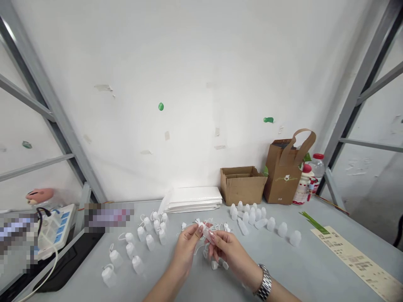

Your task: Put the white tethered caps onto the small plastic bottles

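In the middle of the table, my left hand [186, 245] pinches the white cap [199, 223] at the top of a small translucent plastic bottle [207, 233]. My right hand [231, 251] has its fingers closed around the bottle's body, which is tilted. Loose white caps with cord loops [215, 264] lie behind and beneath the hands. To the left stand several capped bottles with loops [137, 264]. Several uncapped translucent bottles [282, 229] are grouped to the right, a few lying on their sides.
At the back are a stack of white envelopes [192, 199], an open cardboard box [243, 186], a brown paper bag [281, 176] and drink bottles [304, 184]. A printed paper strip [355, 258] lies right. A power strip [61, 228] and black mat [71, 260] lie left.
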